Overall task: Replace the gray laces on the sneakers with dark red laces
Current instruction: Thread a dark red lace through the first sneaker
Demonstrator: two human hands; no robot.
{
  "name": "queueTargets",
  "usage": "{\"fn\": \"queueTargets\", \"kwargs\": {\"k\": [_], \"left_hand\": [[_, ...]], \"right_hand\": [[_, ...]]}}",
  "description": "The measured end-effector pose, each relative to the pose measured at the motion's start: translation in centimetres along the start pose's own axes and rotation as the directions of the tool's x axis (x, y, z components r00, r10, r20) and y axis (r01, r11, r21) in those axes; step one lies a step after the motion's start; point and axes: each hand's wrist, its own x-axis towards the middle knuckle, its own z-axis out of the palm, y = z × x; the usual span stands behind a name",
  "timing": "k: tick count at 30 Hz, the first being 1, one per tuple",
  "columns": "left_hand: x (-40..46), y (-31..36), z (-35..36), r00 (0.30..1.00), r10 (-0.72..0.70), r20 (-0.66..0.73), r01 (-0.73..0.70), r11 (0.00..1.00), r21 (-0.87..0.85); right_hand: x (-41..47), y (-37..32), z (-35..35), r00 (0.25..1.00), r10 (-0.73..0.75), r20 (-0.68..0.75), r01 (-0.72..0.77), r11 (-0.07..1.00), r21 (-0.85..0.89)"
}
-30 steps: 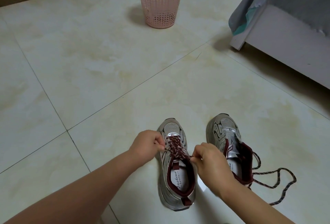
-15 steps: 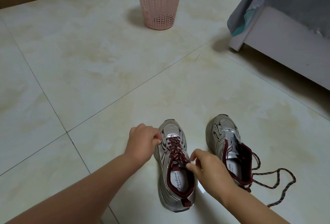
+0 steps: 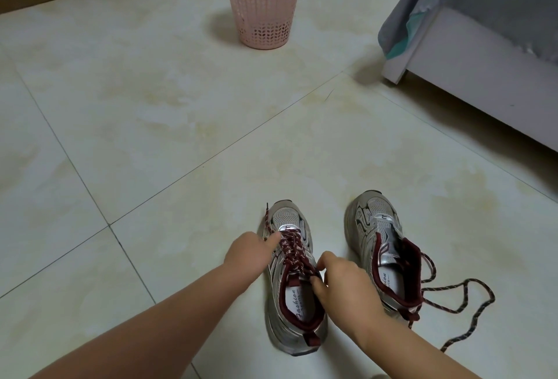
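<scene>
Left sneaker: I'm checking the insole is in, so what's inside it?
Inside the left sneaker, a white printed insole shows at the heel. Further forward, the tongue and dark red lace cover it.

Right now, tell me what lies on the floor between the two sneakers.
Nothing: in the head view the strip of floor tile between the laced sneaker and the other sneaker is bare, though the right hand hangs over its near end.

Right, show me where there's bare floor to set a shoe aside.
Widest patch: the floor between the pink basket and the left sneaker, running left. Another lies ahead of the right sneaker, up to the grey furniture. Crowded: right of that sneaker, where the loose lace sprawls.
</scene>
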Motion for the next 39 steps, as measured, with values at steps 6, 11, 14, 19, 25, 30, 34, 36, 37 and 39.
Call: {"fn": "queueTargets", "kwargs": {"k": [6,11,14,19,25,30,34,36,37,39], "left_hand": [[-0.3,1.4,0.8,1.000,-0.011,-0.021,0.002,0.922,-0.388],[-1.1,2.9,-0.5,0.988,0.135,0.075,-0.056,0.768,-0.638],[-1.5,2.7,-0.9,0.970,0.203,0.134,-0.069,0.759,-0.648],[-1.5,2.2,-1.0,0.945,0.277,0.175,-0.119,0.788,-0.604],[-1.6,2.1,-0.5,0.937,0.317,0.150,-0.194,0.826,-0.530],[-2.0,2.2,-0.1,0.945,0.317,0.084,-0.219,0.800,-0.559],[-2.0,2.3,0.1,0.958,0.281,0.057,-0.186,0.759,-0.624],[-1.9,2.3,0.0,0.960,0.273,0.066,-0.173,0.761,-0.626],[-1.8,2.4,0.0,0.959,0.273,0.069,-0.174,0.766,-0.619],[-1.7,2.5,0.0,0.959,0.277,0.062,-0.185,0.777,-0.602]], "right_hand": [[0.0,-0.9,-1.2,0.996,-0.062,-0.064,0.061,0.998,-0.020],[1.5,-1.2,-1.1,0.987,0.109,0.117,-0.160,0.694,0.702],[1.8,-1.4,-1.2,0.979,0.114,0.166,-0.202,0.532,0.822],[2.5,-1.5,-0.9,0.985,0.116,0.125,-0.162,0.402,0.901],[3.6,-2.1,-0.6,0.977,0.202,0.062,-0.146,0.433,0.889],[4.1,-2.3,-0.9,0.969,0.235,0.073,-0.166,0.406,0.899],[4.5,-2.3,-1.0,0.961,0.232,0.149,-0.220,0.322,0.921],[4.6,-2.3,-1.2,0.963,0.206,0.174,-0.233,0.311,0.921],[4.7,-2.2,-1.3,0.963,0.194,0.188,-0.241,0.302,0.922],[4.7,-2.1,-1.5,0.961,0.170,0.217,-0.260,0.288,0.922]]}}
